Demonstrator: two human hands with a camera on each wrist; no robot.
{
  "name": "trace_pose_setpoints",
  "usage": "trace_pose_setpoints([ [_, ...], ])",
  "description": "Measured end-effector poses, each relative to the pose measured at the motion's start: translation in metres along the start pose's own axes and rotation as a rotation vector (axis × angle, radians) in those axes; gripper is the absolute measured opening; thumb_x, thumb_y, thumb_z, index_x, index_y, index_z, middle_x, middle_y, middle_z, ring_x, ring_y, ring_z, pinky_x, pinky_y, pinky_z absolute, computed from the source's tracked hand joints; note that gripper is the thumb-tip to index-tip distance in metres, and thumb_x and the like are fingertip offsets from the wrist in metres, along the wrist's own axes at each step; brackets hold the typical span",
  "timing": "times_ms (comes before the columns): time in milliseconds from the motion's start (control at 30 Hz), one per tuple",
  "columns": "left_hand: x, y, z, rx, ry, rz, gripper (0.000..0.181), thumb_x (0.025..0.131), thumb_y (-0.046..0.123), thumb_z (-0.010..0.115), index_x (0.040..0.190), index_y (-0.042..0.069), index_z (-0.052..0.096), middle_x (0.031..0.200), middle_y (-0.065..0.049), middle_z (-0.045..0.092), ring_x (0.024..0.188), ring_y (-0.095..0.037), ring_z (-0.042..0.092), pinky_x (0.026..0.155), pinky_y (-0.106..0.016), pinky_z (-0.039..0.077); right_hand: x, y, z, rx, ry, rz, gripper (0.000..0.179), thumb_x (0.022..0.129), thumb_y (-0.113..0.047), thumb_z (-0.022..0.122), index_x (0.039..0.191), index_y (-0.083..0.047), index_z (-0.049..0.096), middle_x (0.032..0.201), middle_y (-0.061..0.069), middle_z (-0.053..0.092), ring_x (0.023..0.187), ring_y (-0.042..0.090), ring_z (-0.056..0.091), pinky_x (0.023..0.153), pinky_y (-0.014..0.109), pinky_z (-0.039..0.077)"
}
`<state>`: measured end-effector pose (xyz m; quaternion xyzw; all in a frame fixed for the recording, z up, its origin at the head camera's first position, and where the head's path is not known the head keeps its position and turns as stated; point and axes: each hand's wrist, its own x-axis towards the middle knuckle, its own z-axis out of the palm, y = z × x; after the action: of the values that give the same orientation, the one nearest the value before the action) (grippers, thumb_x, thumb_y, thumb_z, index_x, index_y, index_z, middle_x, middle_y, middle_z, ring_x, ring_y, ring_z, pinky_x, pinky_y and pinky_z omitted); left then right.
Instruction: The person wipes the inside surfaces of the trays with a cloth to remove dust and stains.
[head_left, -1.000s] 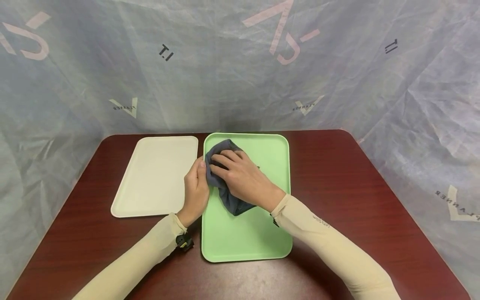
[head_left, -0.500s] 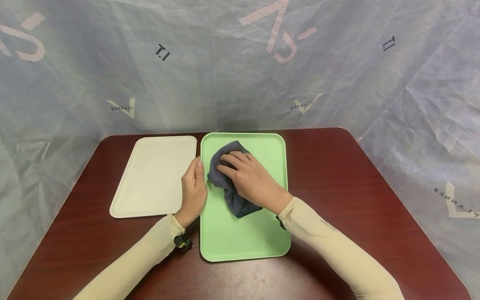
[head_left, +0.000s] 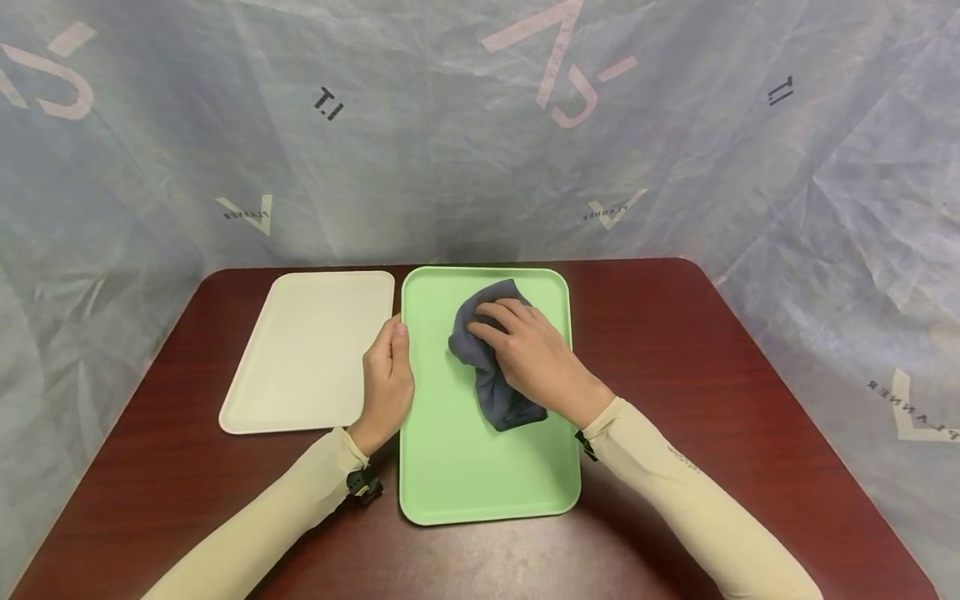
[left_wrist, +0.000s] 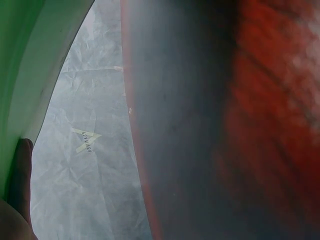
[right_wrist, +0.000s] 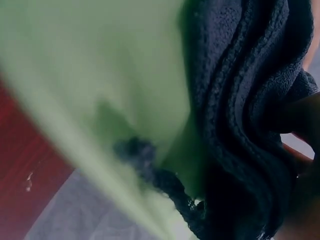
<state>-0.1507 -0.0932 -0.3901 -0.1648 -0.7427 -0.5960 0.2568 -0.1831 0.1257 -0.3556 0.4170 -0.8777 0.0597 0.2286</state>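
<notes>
A green tray lies in the middle of the table, long side running away from me. My left hand grips its left rim, thumb on top; the fingers beneath are hidden in the head view. In the left wrist view a fingertip shows against the tray's side. My right hand holds a bunched dark grey-blue cloth on the tray's surface, right of its middle. Thick folds of the cloth fill the right side of the right wrist view, pinched by the fingers.
A white tray lies on the left of the dark red table, close beside the green one. Grey printed sheeting hangs behind the table and along both sides.
My right hand has slid the cloth rightward across the green tray, from its left rim to right of its middle. My left hand has kept its hold on the rim.
</notes>
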Motion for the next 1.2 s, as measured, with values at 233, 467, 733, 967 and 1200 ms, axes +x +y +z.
trace_pose_setpoints([
  [233,0.001,-0.001,0.001,-0.007,-0.016,0.019,0.032,0.107,0.0,0.034,0.128,-0.015,0.054,0.083,-0.023,0.058,0.068,-0.026,0.055,0.067,-0.026,0.046,-0.012,0.012,-0.003,0.02,-0.003,0.037,0.036,0.092,0.002,0.059,0.126,-0.007,0.066,0.133,0.012,0.057,0.126,0.029,0.048,0.103,0.044,0.042],
  [467,0.001,0.0,0.001,-0.011,-0.028,0.009,0.032,0.108,0.0,0.034,0.128,-0.015,0.053,0.083,-0.023,0.057,0.067,-0.027,0.054,0.066,-0.028,0.046,-0.025,0.021,-0.005,0.039,-0.001,0.082,0.036,0.092,0.001,0.061,0.127,-0.006,0.066,0.133,0.013,0.056,0.126,0.029,0.048,0.101,0.045,0.044],
  [733,0.001,0.0,0.002,-0.005,-0.019,0.014,0.032,0.107,-0.001,0.035,0.128,-0.015,0.054,0.083,-0.024,0.058,0.068,-0.028,0.055,0.066,-0.028,0.046,-0.038,0.03,-0.006,0.038,0.036,0.156,0.035,0.09,0.004,0.063,0.124,-0.003,0.067,0.131,0.016,0.058,0.123,0.031,0.051,0.1,0.047,0.044],
  [967,0.0,-0.001,0.0,0.001,0.0,0.005,0.031,0.107,0.0,0.036,0.126,-0.015,0.055,0.083,-0.023,0.058,0.069,-0.026,0.055,0.066,-0.025,0.046,-0.04,0.031,-0.005,0.054,0.058,0.15,0.035,0.09,0.004,0.063,0.125,-0.002,0.066,0.13,0.016,0.059,0.121,0.032,0.051,0.102,0.045,0.044],
  [1200,-0.004,-0.001,-0.002,-0.009,-0.01,-0.005,0.032,0.107,0.0,0.035,0.128,-0.014,0.054,0.082,-0.022,0.057,0.068,-0.025,0.054,0.065,-0.024,0.045,-0.042,0.028,-0.005,0.072,0.055,0.154,0.035,0.091,0.003,0.063,0.125,-0.001,0.066,0.131,0.018,0.058,0.119,0.032,0.052,0.102,0.046,0.044],
])
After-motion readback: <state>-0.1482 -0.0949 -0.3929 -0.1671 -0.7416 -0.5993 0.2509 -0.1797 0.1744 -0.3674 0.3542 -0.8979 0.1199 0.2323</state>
